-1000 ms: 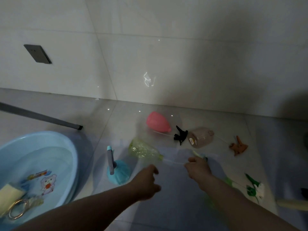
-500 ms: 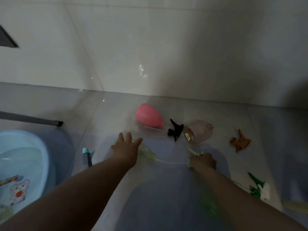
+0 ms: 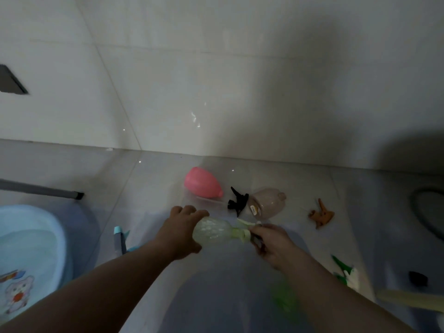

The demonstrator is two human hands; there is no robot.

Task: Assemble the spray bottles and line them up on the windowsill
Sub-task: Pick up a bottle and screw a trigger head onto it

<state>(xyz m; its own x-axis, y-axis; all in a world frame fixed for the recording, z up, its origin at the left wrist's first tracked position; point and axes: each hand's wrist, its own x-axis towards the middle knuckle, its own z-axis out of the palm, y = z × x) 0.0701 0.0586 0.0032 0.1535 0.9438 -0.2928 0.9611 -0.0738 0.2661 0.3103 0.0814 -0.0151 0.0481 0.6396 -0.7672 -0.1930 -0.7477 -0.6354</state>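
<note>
My left hand (image 3: 179,233) grips the wide end of a clear green bottle (image 3: 213,231), held sideways above the floor. At the bottle's neck, my right hand (image 3: 271,241) is closed on a pale green spray head (image 3: 245,233). On the floor beyond lie a pink bottle (image 3: 203,182), a black spray head (image 3: 237,200), a clear brownish bottle (image 3: 269,205) and an orange spray head (image 3: 320,215). A green and white spray head (image 3: 346,272) lies to the right of my right forearm. A blue bottle with a grey spray head (image 3: 120,241) stands partly behind my left arm.
A light blue basin (image 3: 57,236) holding water sits at the left. A grey metal leg (image 3: 40,191) reaches in from the left edge. The tiled wall (image 3: 216,92) rises just behind the bottles. A black cap (image 3: 418,278) and a pale stick (image 3: 408,299) lie at the lower right.
My left hand closed on the green bottle and lifted it off the floor. My right hand brought the pale green spray head to the bottle's neck.
</note>
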